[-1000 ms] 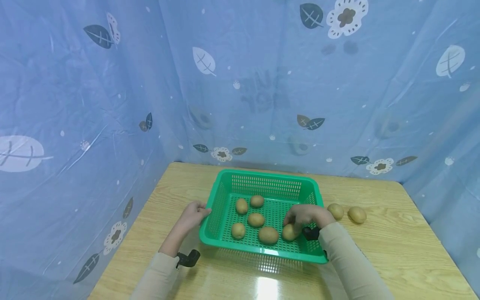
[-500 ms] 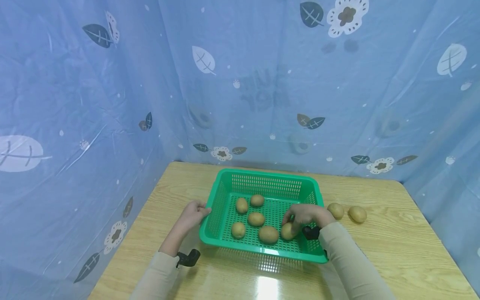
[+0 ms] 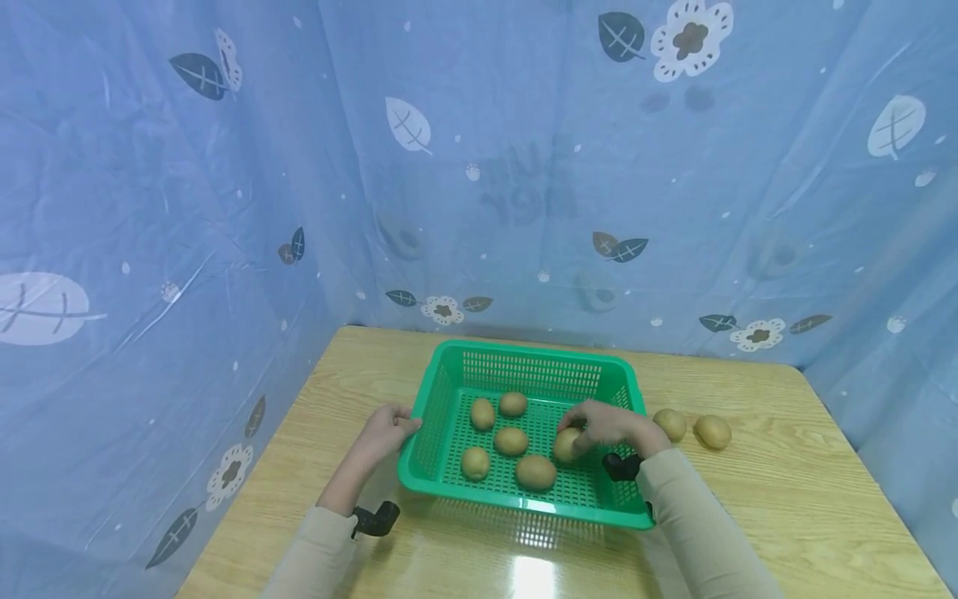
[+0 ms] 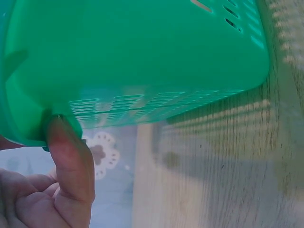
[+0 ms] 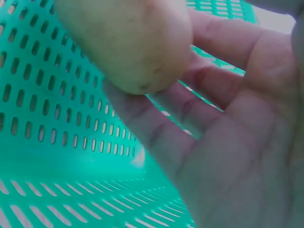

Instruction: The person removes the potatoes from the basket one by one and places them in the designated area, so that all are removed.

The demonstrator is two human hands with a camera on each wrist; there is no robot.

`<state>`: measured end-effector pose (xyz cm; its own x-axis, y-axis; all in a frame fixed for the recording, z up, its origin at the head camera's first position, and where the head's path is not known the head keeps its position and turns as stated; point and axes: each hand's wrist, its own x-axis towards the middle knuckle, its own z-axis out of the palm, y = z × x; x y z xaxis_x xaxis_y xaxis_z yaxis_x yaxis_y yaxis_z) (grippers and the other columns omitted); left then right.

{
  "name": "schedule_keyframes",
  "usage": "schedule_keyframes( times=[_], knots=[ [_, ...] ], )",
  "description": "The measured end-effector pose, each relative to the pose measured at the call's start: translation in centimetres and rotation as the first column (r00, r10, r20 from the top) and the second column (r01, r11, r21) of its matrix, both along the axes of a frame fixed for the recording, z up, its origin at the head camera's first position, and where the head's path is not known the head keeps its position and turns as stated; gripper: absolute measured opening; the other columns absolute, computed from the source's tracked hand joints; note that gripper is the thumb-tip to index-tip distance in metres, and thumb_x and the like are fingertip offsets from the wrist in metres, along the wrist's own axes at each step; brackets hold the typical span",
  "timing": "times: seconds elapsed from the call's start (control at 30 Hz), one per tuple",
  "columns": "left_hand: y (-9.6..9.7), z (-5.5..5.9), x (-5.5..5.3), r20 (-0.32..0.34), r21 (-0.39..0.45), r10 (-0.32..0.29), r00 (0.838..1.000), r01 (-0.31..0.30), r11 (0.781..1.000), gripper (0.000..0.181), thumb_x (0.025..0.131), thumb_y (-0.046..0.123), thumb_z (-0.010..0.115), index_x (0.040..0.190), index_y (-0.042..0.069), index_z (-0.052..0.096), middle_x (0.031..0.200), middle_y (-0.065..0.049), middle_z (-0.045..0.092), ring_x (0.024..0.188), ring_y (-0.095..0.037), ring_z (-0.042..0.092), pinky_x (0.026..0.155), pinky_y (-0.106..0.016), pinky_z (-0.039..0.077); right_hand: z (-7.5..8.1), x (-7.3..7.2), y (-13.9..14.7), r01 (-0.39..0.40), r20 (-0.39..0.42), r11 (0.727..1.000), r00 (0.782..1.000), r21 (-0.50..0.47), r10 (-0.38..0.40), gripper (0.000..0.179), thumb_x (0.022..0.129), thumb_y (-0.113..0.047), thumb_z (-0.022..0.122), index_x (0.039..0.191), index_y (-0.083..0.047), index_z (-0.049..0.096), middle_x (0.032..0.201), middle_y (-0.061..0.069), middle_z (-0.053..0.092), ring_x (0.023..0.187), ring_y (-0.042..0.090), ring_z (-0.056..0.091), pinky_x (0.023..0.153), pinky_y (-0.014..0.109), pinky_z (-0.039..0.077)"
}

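Observation:
A green slotted plastic basket stands on the wooden table. At its left rim my left hand pinches the edge; in the left wrist view the thumb presses the rim from outside. My right hand reaches into the basket's right half and holds a potato with curled fingers. Close up in the right wrist view, that potato is pale and smooth, with the fingers around its side and underside. Several other potatoes lie in the basket, among them a large brown one at the front.
Two potatoes lie on the table right of the basket, a nearer one and a farther one. A blue patterned curtain hangs behind and at both sides. The wooden table extends to the right.
My right hand has moved the potato slightly to the left and toward the back of the basket. The left hand keeps its grip on the rim, and the other potatoes stay put.

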<state>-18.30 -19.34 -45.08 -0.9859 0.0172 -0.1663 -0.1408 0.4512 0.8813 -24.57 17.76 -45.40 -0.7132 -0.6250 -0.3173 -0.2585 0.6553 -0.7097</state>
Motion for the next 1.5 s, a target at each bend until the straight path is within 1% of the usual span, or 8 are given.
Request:
schedule_keyframes(
  times=[0.13, 0.3, 0.5, 0.87, 1.0, 1.17, 1.37, 1.5],
  knots=[
    [0.0, 0.0, 0.0, -0.019, -0.009, -0.018, 1.000, 0.018, 1.000, 0.030, 0.096, 0.015, 0.051, 0.112, -0.010, 0.054, 0.086, -0.014, 0.065, 0.074, -0.017, 0.064, 0.067, -0.030, 0.055, 0.0, -0.2, 0.2, 0.023, -0.037, 0.999, 0.999, -0.040, -0.024, 0.040, 0.080, -0.007, 0.066, 0.119, 0.000, 0.061, 0.119, 0.015, 0.061, 0.096, 0.021, 0.059, 0.076, 0.034, 0.051],
    [0.0, -0.2, -0.2, 0.007, -0.002, 0.008, 1.000, -0.008, 1.000, 0.029, 0.095, 0.015, 0.053, 0.112, -0.008, 0.055, 0.087, -0.013, 0.066, 0.075, -0.017, 0.064, 0.069, -0.031, 0.055, -0.1, -0.3, 0.3, 0.051, -0.111, 0.994, 0.992, -0.096, -0.062, 0.038, 0.085, -0.011, 0.063, 0.122, -0.001, 0.060, 0.126, 0.017, 0.058, 0.102, 0.025, 0.058, 0.077, 0.034, 0.050],
    [0.0, -0.4, -0.2, 0.005, 0.010, 0.014, 1.000, -0.014, 1.000, 0.026, 0.095, 0.013, 0.053, 0.111, -0.008, 0.056, 0.086, -0.013, 0.066, 0.073, -0.017, 0.064, 0.067, -0.031, 0.055, 0.0, -0.3, 0.3, 0.141, -0.167, 0.962, 0.969, -0.236, -0.183, 0.040, 0.085, -0.012, 0.064, 0.123, 0.000, 0.059, 0.123, 0.016, 0.058, 0.105, 0.027, 0.056, 0.079, 0.034, 0.049],
    [0.1, -0.3, -0.2, 0.001, 0.010, 0.011, 1.000, -0.011, 1.000, 0.026, 0.095, 0.014, 0.053, 0.110, -0.008, 0.057, 0.084, -0.012, 0.066, 0.073, -0.017, 0.065, 0.067, -0.031, 0.056, 0.0, -0.5, 0.8, 0.247, -0.182, 0.867, 0.918, -0.433, -0.352, 0.044, 0.089, -0.019, 0.066, 0.127, 0.002, 0.056, 0.128, 0.022, 0.054, 0.106, 0.032, 0.057, 0.085, 0.036, 0.051],
    [0.1, -0.2, -0.1, 0.006, 0.000, 0.012, 1.000, -0.012, 1.000, 0.027, 0.095, 0.014, 0.053, 0.111, -0.007, 0.057, 0.084, -0.012, 0.066, 0.073, -0.016, 0.064, 0.067, -0.031, 0.056, 0.3, -0.4, 0.9, 0.303, -0.133, 0.813, 0.900, -0.497, -0.416, 0.045, 0.090, -0.019, 0.066, 0.129, 0.000, 0.054, 0.131, 0.021, 0.052, 0.108, 0.031, 0.057, 0.084, 0.032, 0.052],
    [0.1, -0.1, 0.0, 0.008, 0.001, 0.014, 1.000, -0.014, 1.000, 0.026, 0.096, 0.014, 0.053, 0.109, -0.007, 0.057, 0.085, -0.013, 0.066, 0.072, -0.016, 0.064, 0.066, -0.030, 0.055, 0.6, -0.2, 1.4, 0.358, -0.084, 0.762, 0.878, -0.539, -0.471, 0.050, 0.091, -0.021, 0.065, 0.133, -0.002, 0.049, 0.133, 0.020, 0.049, 0.104, 0.016, 0.058, 0.082, 0.027, 0.053],
    [0.1, 0.0, 0.0, 0.015, 0.001, 0.012, 1.000, -0.012, 1.000, 0.026, 0.096, 0.014, 0.053, 0.110, -0.007, 0.057, 0.084, -0.013, 0.066, 0.073, -0.017, 0.065, 0.067, -0.030, 0.056, 1.1, 0.2, 1.9, 0.396, -0.108, 0.719, 0.832, -0.571, -0.544, 0.050, 0.090, -0.020, 0.066, 0.134, -0.003, 0.050, 0.136, 0.018, 0.048, 0.105, 0.002, 0.050, 0.084, 0.015, 0.048],
    [0.1, 0.1, 0.0, 0.018, -0.011, -0.001, 1.000, 0.001, 1.000, 0.026, 0.096, 0.014, 0.052, 0.109, -0.007, 0.057, 0.085, -0.013, 0.066, 0.073, -0.017, 0.064, 0.066, -0.029, 0.056, 1.9, 0.5, 2.3, 0.397, -0.118, 0.695, 0.815, -0.599, -0.567, 0.050, 0.090, -0.020, 0.065, 0.134, -0.002, 0.050, 0.137, 0.017, 0.046, 0.106, -0.002, 0.049, 0.084, 0.011, 0.047]
  ],
)
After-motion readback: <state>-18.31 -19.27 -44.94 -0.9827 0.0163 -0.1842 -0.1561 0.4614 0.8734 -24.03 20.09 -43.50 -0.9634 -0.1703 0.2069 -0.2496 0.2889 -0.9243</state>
